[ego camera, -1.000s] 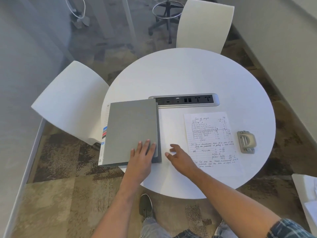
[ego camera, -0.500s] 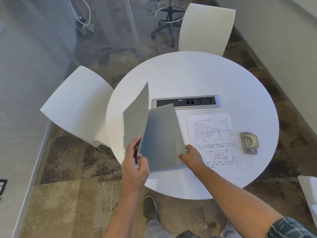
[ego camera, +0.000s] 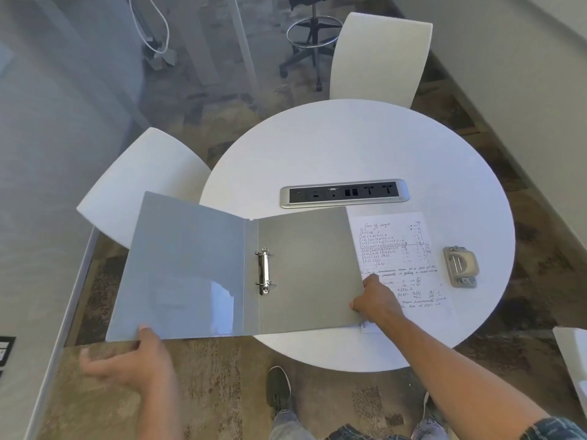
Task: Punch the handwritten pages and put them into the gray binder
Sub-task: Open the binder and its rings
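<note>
1. Gray binder (ego camera: 286, 271) lies spread wide open, its right half on the near-left part of the round white table (ego camera: 365, 144), its left cover sticking out past the table edge over the floor
2. Metal rings (ego camera: 263, 270) sit just right of the spine, and they look closed; no sheets are on them
3. Left hand (ego camera: 139, 360) is at the near edge of the left cover, thumb on top of the cover and fingers spread out below it, blurred, so how firmly it holds I cannot tell
4. Right hand (ego camera: 376, 300) is at the right edge of the binder, fingers curled at that edge, resting over the handwritten pages (ego camera: 400, 265)
5. Those pages lie flat on the table just right of the binder, their left edge tucked under the binder's right cover
6. Hole punch (ego camera: 460, 265), gray, sits on the table to the right of the pages, close but not touching them
7. Power strip (ego camera: 344, 193) is set into the table beyond the binder and pages
8. Two white chairs stand at the table, one (ego camera: 143, 182) to the left, partly under the binder's left cover, one (ego camera: 381, 55) at the far side
</note>
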The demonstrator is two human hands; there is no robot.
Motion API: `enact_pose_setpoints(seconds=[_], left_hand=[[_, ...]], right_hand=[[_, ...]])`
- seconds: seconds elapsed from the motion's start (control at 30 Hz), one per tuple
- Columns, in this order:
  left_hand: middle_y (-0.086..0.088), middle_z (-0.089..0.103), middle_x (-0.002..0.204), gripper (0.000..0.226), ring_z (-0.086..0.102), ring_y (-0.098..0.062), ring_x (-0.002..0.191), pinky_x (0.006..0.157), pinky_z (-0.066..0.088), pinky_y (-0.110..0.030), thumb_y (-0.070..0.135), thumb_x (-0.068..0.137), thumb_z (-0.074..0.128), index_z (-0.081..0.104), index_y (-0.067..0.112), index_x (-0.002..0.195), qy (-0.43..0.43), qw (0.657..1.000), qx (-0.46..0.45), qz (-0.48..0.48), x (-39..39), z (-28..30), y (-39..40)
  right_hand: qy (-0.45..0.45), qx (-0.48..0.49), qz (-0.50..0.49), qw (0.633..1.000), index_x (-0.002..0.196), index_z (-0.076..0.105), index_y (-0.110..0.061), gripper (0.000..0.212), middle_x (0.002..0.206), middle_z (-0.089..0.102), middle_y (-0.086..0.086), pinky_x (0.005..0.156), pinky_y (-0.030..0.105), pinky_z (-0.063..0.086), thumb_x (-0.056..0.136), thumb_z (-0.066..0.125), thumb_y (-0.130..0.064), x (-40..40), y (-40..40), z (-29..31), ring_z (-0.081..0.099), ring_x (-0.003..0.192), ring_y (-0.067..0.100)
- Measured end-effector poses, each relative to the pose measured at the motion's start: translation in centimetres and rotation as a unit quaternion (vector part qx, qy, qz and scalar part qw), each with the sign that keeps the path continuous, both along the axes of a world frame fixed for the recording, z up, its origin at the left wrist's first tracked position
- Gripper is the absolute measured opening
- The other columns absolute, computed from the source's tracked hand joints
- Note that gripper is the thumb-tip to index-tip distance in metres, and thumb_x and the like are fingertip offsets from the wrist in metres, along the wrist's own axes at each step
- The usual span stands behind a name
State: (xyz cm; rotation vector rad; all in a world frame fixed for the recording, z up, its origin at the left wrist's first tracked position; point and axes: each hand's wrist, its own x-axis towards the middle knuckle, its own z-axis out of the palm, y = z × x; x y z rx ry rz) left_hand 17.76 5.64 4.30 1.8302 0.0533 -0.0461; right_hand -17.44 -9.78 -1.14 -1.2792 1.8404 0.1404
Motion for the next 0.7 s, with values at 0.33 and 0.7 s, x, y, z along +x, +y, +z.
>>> enact_pose_setpoints(seconds=[0.33,0.7], left_hand=[[-0.020,0.035,0.161,0.074,0.030,-0.041,0.149,0.119,0.032,-0.058,0.004,0.081,0.072,0.047,0.011,0.151,-0.350,0.596,0.518,-0.504,-0.3,-4.5,-3.1],[0.005,0.003,0.172,0.062,-0.007,-0.018,0.159,0.120,-0.004,-0.069,0.054,0.104,0.036,0.027,0.026,0.159,-0.196,0.529,0.542,-0.623,-7.2,-7.2,-7.6]], right_hand=[[0.086,0.041,0.178,0.979,0.089,0.058,-0.015,0.012,0.060,0.075,0.003,0.057,0.022,0.046,0.082,0.065,-0.020,-0.1,-0.4,3.4,0.059,0.038,0.010],[0.231,-0.057,0.272,0.932,0.103,0.056,-0.019,0.040,0.093,0.067,-0.005,0.066,0.027,0.046,0.079,0.075,-0.044,-0.4,0.0,1.7,0.070,0.089,0.018]])
